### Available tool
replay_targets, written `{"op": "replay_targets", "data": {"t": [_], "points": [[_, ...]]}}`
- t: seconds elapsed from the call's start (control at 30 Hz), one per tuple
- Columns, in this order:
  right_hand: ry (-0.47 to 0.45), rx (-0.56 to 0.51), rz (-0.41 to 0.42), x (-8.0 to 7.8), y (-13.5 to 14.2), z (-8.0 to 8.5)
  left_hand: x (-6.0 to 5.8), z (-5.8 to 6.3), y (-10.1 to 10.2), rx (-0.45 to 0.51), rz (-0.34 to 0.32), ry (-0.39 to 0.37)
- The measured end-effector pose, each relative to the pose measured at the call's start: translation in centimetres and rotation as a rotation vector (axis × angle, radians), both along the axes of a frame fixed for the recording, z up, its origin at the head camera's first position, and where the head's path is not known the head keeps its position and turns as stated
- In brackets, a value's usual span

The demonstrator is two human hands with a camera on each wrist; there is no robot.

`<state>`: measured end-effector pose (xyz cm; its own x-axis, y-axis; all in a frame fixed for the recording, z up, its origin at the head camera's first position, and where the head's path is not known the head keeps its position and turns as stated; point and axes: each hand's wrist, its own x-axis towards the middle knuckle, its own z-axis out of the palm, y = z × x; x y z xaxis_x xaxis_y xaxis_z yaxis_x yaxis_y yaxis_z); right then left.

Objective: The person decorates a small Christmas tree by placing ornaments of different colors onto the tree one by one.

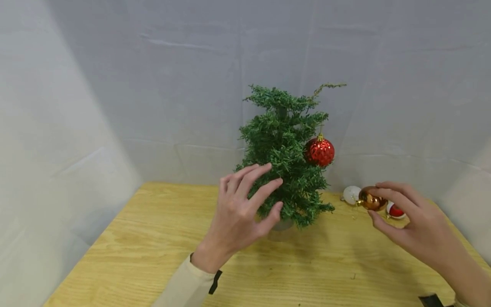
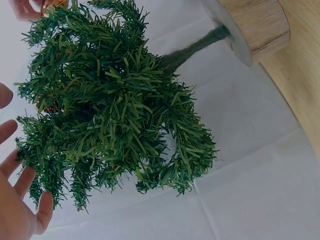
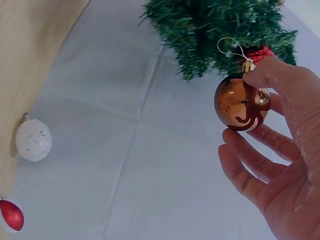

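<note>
Copper bauble: it [image 1: 370,201] is in the right hand [image 1: 423,228], held up off the counter [image 1: 153,238], to the right of the small green tree [image 1: 281,128] and apart from it.
Right hand: thumb and fingers pinch the copper bauble; in the right wrist view the remaining fingers spread loosely, away from its surface.
Cap and loop: in the head view, the gold cap points left, toward the tree; the right wrist view shows its thin string loop [image 3: 243,52] free of any branch.
Left hand: it [image 1: 241,209] holds nothing, its fingers parted and gently bent in front of the tree's lower left foliage; whether the fingertips touch the needles, I cannot tell.
Nearer hand: the left is close by the branches; the right, with the bauble, is farther out.
Tree axis: upright; branches reach out sideways.
Red bauble: it [image 1: 320,152] hangs on the tree's right side, above and left of the copper one.
Other baubles: a white one [image 1: 351,195] and a red-and-white one [image 1: 397,211] lie on the counter near its back right.
</note>
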<state>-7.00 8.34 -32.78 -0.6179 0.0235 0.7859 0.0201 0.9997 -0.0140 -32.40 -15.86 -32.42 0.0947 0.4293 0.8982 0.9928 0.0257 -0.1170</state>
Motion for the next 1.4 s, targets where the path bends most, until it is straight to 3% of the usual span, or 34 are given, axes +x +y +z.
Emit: {"op": "replay_targets", "data": {"t": [0.3,0.53,0.97,1.13,1.4], "points": [[0.099,0.025,0.072,-0.5,-1.3,0.8,0.0,0.0,-0.1,-0.005,0.004,0.001],[0.109,0.047,0.068,-0.6,-2.4,1.4,0.0,0.0,-0.1,0.0,0.011,0.003],[0.134,0.01,0.171,-1.1,-4.6,2.3,0.3,-0.1,-0.2,0.082,0.004,0.025],[0.15,0.014,0.192,-1.4,-5.3,2.6,0.7,-0.3,-0.3,0.11,-0.032,0.06],[0.177,0.029,0.276,-2.2,-6.2,2.6,1.9,-0.9,-0.5,0.056,-0.173,0.052]]}}
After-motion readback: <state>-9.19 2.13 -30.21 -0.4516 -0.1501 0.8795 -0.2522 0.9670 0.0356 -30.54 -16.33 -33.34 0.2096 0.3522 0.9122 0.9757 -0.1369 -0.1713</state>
